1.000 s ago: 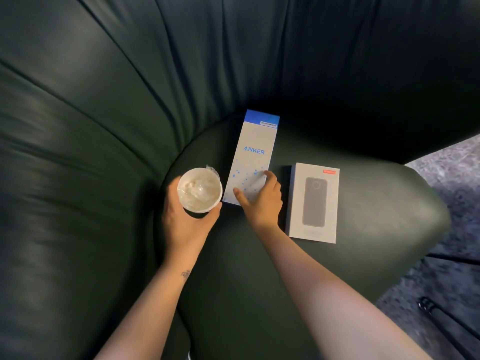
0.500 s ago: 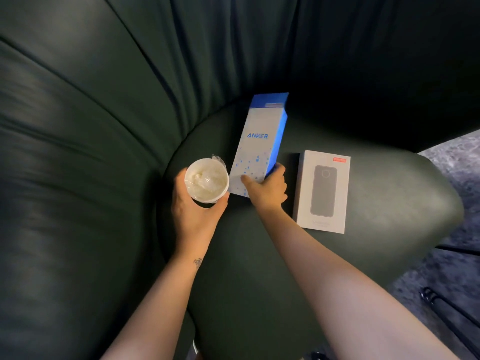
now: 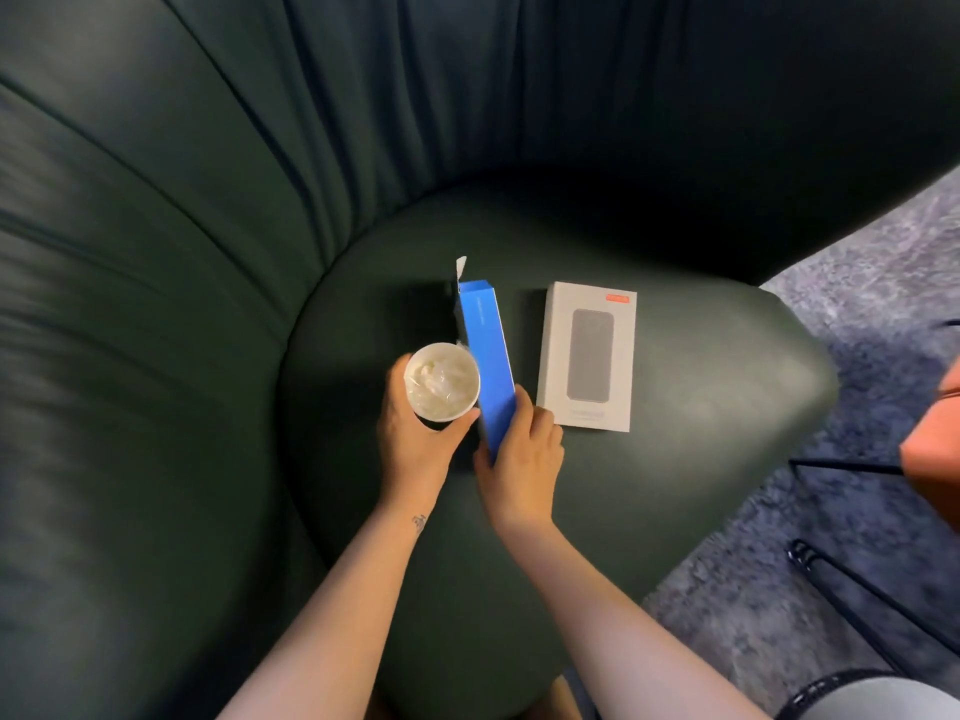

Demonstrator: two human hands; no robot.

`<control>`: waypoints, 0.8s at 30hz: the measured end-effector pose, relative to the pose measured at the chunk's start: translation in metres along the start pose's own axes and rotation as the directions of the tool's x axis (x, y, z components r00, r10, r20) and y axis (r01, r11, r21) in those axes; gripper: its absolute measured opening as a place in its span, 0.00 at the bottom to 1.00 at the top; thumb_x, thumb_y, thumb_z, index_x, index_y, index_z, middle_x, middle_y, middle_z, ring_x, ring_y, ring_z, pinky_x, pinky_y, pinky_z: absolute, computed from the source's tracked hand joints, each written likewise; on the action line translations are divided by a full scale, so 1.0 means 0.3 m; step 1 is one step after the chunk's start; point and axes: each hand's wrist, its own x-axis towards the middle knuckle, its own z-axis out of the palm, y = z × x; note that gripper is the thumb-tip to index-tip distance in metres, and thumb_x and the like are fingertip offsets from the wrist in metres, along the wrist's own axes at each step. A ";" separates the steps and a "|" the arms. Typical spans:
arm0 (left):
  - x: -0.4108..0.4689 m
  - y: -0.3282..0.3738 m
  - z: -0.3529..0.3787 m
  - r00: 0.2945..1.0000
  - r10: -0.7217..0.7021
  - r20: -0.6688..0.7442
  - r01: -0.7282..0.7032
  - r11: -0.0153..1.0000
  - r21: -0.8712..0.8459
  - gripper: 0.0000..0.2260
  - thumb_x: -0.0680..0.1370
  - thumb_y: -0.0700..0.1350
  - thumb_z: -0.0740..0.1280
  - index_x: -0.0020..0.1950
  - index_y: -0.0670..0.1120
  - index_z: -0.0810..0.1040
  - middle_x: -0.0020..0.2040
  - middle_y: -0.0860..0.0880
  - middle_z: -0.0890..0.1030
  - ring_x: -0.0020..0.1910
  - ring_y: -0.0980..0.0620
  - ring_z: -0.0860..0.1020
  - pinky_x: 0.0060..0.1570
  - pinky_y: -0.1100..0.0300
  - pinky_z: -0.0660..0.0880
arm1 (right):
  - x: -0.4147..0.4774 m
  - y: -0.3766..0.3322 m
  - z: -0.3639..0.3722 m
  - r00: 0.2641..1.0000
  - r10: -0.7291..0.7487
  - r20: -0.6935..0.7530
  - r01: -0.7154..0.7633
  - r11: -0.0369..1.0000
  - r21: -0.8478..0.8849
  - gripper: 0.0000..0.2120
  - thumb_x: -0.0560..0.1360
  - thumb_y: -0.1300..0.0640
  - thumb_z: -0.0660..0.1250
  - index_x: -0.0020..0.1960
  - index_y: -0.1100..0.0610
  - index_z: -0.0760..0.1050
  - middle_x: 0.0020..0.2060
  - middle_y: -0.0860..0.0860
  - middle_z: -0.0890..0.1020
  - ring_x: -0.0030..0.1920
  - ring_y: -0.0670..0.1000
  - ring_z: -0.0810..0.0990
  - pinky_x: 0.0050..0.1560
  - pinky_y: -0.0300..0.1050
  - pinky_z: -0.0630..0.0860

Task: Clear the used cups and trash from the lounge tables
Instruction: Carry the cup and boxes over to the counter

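Box (image 3: pixel 485 356) turned edge-up, pointing away; right hand (image 3: pixel 522 459) grips it, left hand (image 3: pixel 410 449) grips cup (image 3: pixel 441 381).

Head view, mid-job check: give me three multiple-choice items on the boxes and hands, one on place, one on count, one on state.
1. Where does the grey box lie?
A. flat on the dark green seat cushion
B. on a shelf
C. on the carpet

2. How many boxes are in view?
A. one
B. two
C. four

3. What state is the blue box in?
A. lying flat, untouched
B. turned on edge, gripped by the right hand
C. crushed flat

Answers:
1 A: it rests face up on the cushion, right of the blue box.
2 B: only the grey one and the blue one show.
3 B: its narrow blue side faces the camera and fingers curl round its near end, while the left hand holds the white paper cup.
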 end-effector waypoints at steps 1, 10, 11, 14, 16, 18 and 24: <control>-0.009 -0.013 0.007 1.000 -0.008 -0.001 0.008 1.000 0.000 0.32 0.63 0.39 0.78 0.63 0.47 0.69 0.56 0.55 0.74 0.54 0.59 0.71 0.52 0.65 0.69 | -0.005 0.012 0.009 1.000 0.002 0.017 -0.002 1.000 0.002 0.34 0.72 0.55 0.66 0.73 0.58 0.54 0.60 0.56 0.69 0.58 0.56 0.67 0.58 0.45 0.62; -0.034 -0.053 0.015 0.999 -0.038 -0.006 0.037 0.999 -0.014 0.33 0.63 0.41 0.79 0.64 0.49 0.68 0.55 0.57 0.73 0.52 0.60 0.71 0.43 0.74 0.66 | 0.079 0.112 -0.088 0.928 0.140 -0.347 -0.058 0.970 0.235 0.25 0.73 0.53 0.63 0.68 0.57 0.63 0.61 0.56 0.71 0.62 0.56 0.66 0.59 0.50 0.60; -0.033 -0.053 0.016 0.999 -0.036 -0.003 0.035 0.999 -0.019 0.33 0.63 0.41 0.79 0.64 0.49 0.68 0.55 0.58 0.73 0.52 0.61 0.71 0.43 0.75 0.66 | 0.121 0.132 -0.109 0.897 0.255 -0.362 -0.173 0.955 0.243 0.28 0.72 0.55 0.66 0.69 0.58 0.62 0.63 0.57 0.70 0.65 0.58 0.65 0.62 0.53 0.59; -0.029 -0.056 0.017 1.000 -0.026 0.003 0.026 1.000 -0.016 0.33 0.63 0.41 0.79 0.64 0.49 0.68 0.55 0.57 0.73 0.53 0.60 0.71 0.45 0.72 0.67 | 0.215 0.192 -0.150 0.846 0.500 -0.187 -0.441 0.852 0.283 0.42 0.67 0.49 0.73 0.72 0.58 0.53 0.69 0.57 0.65 0.68 0.58 0.64 0.66 0.55 0.56; -0.029 -0.057 0.018 1.000 -0.020 0.007 0.020 1.000 -0.012 0.33 0.63 0.41 0.78 0.64 0.49 0.68 0.56 0.57 0.73 0.54 0.58 0.71 0.45 0.72 0.67 | 0.242 0.216 -0.153 0.821 0.571 -0.035 -0.525 0.777 0.347 0.46 0.65 0.47 0.75 0.72 0.56 0.51 0.69 0.57 0.66 0.67 0.60 0.67 0.66 0.57 0.56; -0.029 -0.058 0.020 1.000 -0.012 0.010 0.012 1.000 -0.012 0.33 0.63 0.41 0.78 0.64 0.49 0.68 0.55 0.57 0.73 0.53 0.58 0.72 0.45 0.73 0.67 | 0.251 0.225 -0.143 0.802 0.597 0.029 -0.565 0.740 0.366 0.46 0.65 0.47 0.75 0.72 0.56 0.51 0.67 0.57 0.68 0.66 0.60 0.68 0.65 0.57 0.57; -0.028 -0.050 0.021 1.000 -0.005 0.005 0.005 1.000 -0.005 0.33 0.63 0.41 0.78 0.64 0.48 0.68 0.55 0.57 0.73 0.53 0.59 0.72 0.47 0.69 0.68 | 0.255 0.186 -0.131 0.807 0.586 0.080 -0.578 0.753 0.316 0.44 0.62 0.50 0.76 0.70 0.55 0.56 0.62 0.56 0.73 0.63 0.59 0.70 0.62 0.55 0.60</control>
